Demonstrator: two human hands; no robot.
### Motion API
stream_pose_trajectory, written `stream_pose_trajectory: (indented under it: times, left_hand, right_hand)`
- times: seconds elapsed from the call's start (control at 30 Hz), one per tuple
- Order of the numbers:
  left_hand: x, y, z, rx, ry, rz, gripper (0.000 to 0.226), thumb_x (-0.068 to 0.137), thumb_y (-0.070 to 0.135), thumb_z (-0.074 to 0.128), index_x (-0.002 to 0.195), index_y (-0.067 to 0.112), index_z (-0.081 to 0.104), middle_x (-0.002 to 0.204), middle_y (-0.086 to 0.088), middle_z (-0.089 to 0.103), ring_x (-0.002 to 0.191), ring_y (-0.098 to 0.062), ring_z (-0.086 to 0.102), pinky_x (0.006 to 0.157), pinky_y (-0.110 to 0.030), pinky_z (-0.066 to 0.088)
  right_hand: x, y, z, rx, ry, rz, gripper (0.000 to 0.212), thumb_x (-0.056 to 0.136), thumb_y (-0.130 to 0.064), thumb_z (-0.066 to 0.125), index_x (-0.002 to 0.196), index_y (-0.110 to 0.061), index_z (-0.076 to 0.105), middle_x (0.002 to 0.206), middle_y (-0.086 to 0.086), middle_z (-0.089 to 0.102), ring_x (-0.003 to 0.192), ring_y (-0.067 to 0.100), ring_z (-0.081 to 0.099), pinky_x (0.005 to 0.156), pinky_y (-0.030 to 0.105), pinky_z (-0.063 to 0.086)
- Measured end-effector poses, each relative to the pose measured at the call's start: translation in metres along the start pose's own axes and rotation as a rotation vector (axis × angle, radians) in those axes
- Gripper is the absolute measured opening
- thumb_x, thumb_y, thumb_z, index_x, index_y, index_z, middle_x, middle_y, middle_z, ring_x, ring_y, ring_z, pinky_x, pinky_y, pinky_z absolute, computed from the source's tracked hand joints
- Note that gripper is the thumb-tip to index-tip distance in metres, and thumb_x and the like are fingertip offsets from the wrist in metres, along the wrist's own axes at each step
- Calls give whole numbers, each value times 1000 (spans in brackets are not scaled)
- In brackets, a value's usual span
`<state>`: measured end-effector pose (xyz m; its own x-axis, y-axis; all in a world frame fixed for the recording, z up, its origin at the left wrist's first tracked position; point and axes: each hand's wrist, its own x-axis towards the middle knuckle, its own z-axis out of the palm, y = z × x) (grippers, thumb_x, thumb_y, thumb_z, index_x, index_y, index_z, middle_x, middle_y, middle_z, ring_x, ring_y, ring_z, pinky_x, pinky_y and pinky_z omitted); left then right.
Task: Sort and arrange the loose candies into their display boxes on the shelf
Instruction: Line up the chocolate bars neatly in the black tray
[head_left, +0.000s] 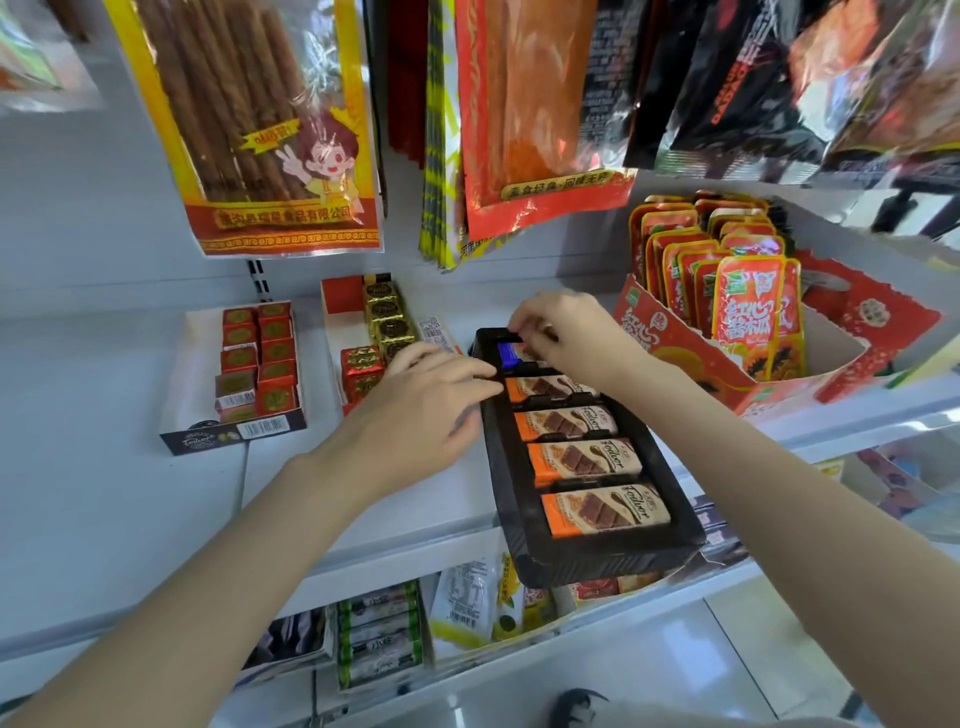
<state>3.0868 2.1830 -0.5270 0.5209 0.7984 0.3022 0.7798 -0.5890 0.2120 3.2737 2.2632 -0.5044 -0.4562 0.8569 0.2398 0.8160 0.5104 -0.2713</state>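
Head view: I am pinching a blue candy (508, 353) with my right hand (563, 338) to seat it, left hand (431, 410) spread, steadying the black tray (511, 499).

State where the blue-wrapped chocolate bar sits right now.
In the head view, the blue-wrapped chocolate bar lies at the far end of the black tray, beyond the orange bars, under the right hand.
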Motion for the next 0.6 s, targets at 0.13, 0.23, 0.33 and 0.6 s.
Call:
stream_pose_trajectory:
  times: [0.13,0.23,0.33,0.6]
  left_hand:
    - [-13,-18,-10,69,141,-94,42,83,24,33,110,18,65,116,1,62,110,-16,46,100,-34,27]
    - [-21,-26,-12,95,112,-157,44,82,27,32,109,17,65,116,-2,62,111,-21,43,94,-45,37]
    - [-21,-29,-10,77,50,-197,49,84,33,27,108,18,67,114,1,63,110,-27,52,93,-44,38]
    - [-22,-26,-13,47,61,-222,38,91,25,36,116,19,64,123,4,58,121,-20,42,103,-35,22]
  right_hand:
    - [25,-28,14,-57,-224,-42,42,87,-27,58,128,-16,51,129,5,56,122,26,45,102,40,34]
    - [33,-43,29,-209,-427,16,53,87,-38,54,137,-31,37,132,2,52,127,29,38,110,52,17]
    - [32,-52,36,-276,-365,39,41,86,-39,54,126,-29,48,120,6,57,125,32,35,109,54,9]
    - [23,-59,51,-89,6,155,38,79,-30,62,110,-12,51,103,10,64,108,32,46,93,39,30]
